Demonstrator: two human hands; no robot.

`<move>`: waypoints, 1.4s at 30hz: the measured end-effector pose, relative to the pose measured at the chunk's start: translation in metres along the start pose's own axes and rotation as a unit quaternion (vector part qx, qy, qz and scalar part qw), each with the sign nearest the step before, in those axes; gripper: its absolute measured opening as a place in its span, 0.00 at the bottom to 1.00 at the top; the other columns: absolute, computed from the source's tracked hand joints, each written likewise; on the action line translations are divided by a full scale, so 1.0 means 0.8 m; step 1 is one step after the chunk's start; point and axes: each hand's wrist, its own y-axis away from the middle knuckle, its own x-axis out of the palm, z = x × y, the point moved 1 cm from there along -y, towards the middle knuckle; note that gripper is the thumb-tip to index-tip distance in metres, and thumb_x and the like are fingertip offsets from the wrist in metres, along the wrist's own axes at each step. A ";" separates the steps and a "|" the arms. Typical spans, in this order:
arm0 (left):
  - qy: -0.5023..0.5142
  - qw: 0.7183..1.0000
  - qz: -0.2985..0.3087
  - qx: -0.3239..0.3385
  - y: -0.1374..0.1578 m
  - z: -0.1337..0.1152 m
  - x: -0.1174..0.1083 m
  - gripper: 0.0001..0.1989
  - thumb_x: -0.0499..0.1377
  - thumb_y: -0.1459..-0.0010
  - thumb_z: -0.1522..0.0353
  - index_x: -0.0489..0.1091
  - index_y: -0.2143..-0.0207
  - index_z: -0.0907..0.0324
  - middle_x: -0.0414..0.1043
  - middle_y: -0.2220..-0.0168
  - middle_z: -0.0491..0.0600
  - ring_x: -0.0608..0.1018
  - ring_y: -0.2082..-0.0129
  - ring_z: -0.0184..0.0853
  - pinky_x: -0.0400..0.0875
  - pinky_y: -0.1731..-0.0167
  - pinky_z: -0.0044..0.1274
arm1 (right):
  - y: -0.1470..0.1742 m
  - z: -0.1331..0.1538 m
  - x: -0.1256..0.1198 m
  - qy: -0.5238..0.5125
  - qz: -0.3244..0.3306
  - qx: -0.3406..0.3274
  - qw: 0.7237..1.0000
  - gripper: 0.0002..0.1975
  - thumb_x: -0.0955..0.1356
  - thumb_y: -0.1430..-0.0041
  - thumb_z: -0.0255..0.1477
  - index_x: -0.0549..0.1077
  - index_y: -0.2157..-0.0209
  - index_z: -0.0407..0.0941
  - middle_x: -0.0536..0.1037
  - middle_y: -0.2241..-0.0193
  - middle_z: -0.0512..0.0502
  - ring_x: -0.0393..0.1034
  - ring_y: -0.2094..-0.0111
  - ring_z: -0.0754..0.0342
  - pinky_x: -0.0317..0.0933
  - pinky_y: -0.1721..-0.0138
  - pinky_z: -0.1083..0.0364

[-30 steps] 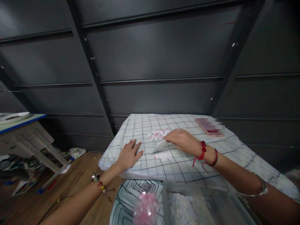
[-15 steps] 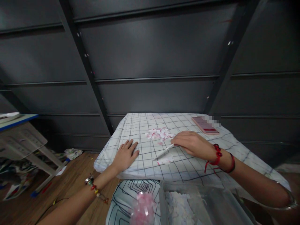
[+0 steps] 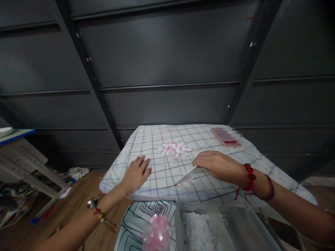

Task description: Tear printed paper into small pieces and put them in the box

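My left hand [image 3: 136, 173] lies flat with spread fingers on the checked tablecloth [image 3: 146, 143], holding nothing. Pinched in my right hand [image 3: 218, 167] is a thin white card [image 3: 186, 175], tilted so its lower edge meets the cloth. A few small pink-and-white pieces [image 3: 190, 182] lie under and beside that edge. Farther back on the cloth is a loose pile of pink-and-white paper bits [image 3: 175, 148]. My right fingertips are hidden behind the hand.
A pink-cased phone [image 3: 226, 137] rests at the back right. Below the front edge stand a translucent plastic box [image 3: 235, 223] holding pale pieces and a clear bag of pink pieces [image 3: 157, 232] on a patterned cloth. A grey panelled wall [image 3: 167, 62] rises behind.
My right hand has drawn the card slightly toward me, close to the front edge, over the small pieces. My left hand stays flat on the cloth. The view has shifted slightly.
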 end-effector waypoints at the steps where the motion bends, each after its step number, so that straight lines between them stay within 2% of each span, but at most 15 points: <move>1: 0.000 1.000 -0.001 0.001 0.000 0.001 0.000 0.23 0.45 0.39 0.59 0.60 0.46 0.60 0.56 0.42 0.55 0.57 0.42 0.46 0.53 0.47 0.38 | 0.004 -0.001 -0.002 0.000 0.000 0.000 1.000 0.15 0.56 0.50 0.14 0.69 0.71 0.42 0.73 0.75 0.48 0.66 0.72 0.57 0.59 0.68 0.58; 4: -0.005 1.000 0.010 -0.007 -0.002 -0.003 -0.004 0.22 0.45 0.39 0.60 0.61 0.46 0.61 0.53 0.41 0.56 0.53 0.41 0.48 0.52 0.46 0.40 | 0.013 -0.004 -0.010 0.012 -0.010 0.004 1.000 0.13 0.56 0.47 0.16 0.69 0.70 0.42 0.73 0.74 0.48 0.66 0.72 0.57 0.60 0.68 0.58; 7: 0.000 0.999 0.034 0.007 -0.006 -0.021 -0.016 0.22 0.47 0.40 0.61 0.61 0.47 0.61 0.47 0.39 0.56 0.45 0.39 0.51 0.49 0.46 0.42 | 0.017 -0.008 -0.016 0.041 -0.018 0.031 0.999 0.13 0.56 0.46 0.17 0.69 0.69 0.42 0.74 0.72 0.47 0.67 0.71 0.57 0.60 0.68 0.57; 11: 0.056 0.993 0.054 0.093 -0.015 -0.057 -0.026 0.25 0.45 0.38 0.56 0.57 0.44 0.61 0.41 0.37 0.54 0.43 0.39 0.48 0.47 0.44 0.37 | 0.019 -0.007 -0.013 0.083 -0.013 0.081 0.993 0.13 0.56 0.45 0.17 0.69 0.67 0.42 0.75 0.70 0.46 0.68 0.70 0.55 0.61 0.69 0.56; 14: 0.077 0.975 0.090 0.188 -0.019 -0.074 -0.022 0.26 0.44 0.38 0.56 0.53 0.42 0.59 0.42 0.37 0.52 0.45 0.38 0.42 0.46 0.43 0.34 | 0.021 -0.001 -0.005 0.085 -0.009 0.099 0.991 0.12 0.57 0.46 0.17 0.69 0.67 0.41 0.75 0.72 0.46 0.69 0.71 0.55 0.60 0.70 0.56; 16: 0.081 0.965 0.116 0.222 -0.020 -0.077 -0.017 0.27 0.45 0.38 0.55 0.51 0.41 0.58 0.44 0.38 0.53 0.48 0.39 0.42 0.46 0.43 0.35 | 0.023 0.005 -0.002 0.073 -0.012 0.100 0.992 0.12 0.58 0.47 0.17 0.70 0.67 0.41 0.75 0.74 0.47 0.68 0.72 0.55 0.60 0.70 0.57; 24: 0.072 0.954 0.151 0.249 -0.017 -0.070 -0.013 0.32 0.44 0.40 0.51 0.47 0.39 0.59 0.40 0.37 0.55 0.46 0.39 0.47 0.43 0.43 0.39 | 0.023 0.024 -0.001 0.075 -0.057 0.093 0.991 0.11 0.59 0.50 0.17 0.70 0.69 0.42 0.75 0.75 0.48 0.68 0.74 0.57 0.60 0.70 0.58; 32: 0.068 0.947 0.165 0.268 -0.014 -0.069 -0.014 0.42 0.51 0.47 0.45 0.43 0.38 0.59 0.35 0.37 0.58 0.43 0.39 0.49 0.41 0.44 0.40 | 0.022 0.023 -0.004 0.054 -0.026 0.090 0.994 0.11 0.60 0.49 0.17 0.69 0.69 0.42 0.74 0.75 0.49 0.67 0.74 0.57 0.58 0.71 0.58; 36: 0.069 0.947 0.163 0.268 -0.014 -0.070 -0.015 0.44 0.54 0.49 0.47 0.43 0.38 0.60 0.35 0.37 0.59 0.43 0.39 0.49 0.40 0.44 0.41 | 0.021 0.020 -0.004 0.055 -0.004 0.102 0.993 0.09 0.59 0.46 0.19 0.69 0.69 0.42 0.74 0.75 0.49 0.67 0.73 0.57 0.58 0.70 0.57; 42: 0.066 0.950 0.158 0.262 -0.013 -0.071 -0.016 0.44 0.56 0.50 0.48 0.45 0.38 0.60 0.35 0.37 0.60 0.44 0.39 0.50 0.42 0.44 0.40 | 0.024 0.018 -0.002 0.086 -0.004 0.088 0.992 0.10 0.59 0.44 0.21 0.69 0.63 0.42 0.75 0.72 0.47 0.67 0.72 0.56 0.59 0.70 0.57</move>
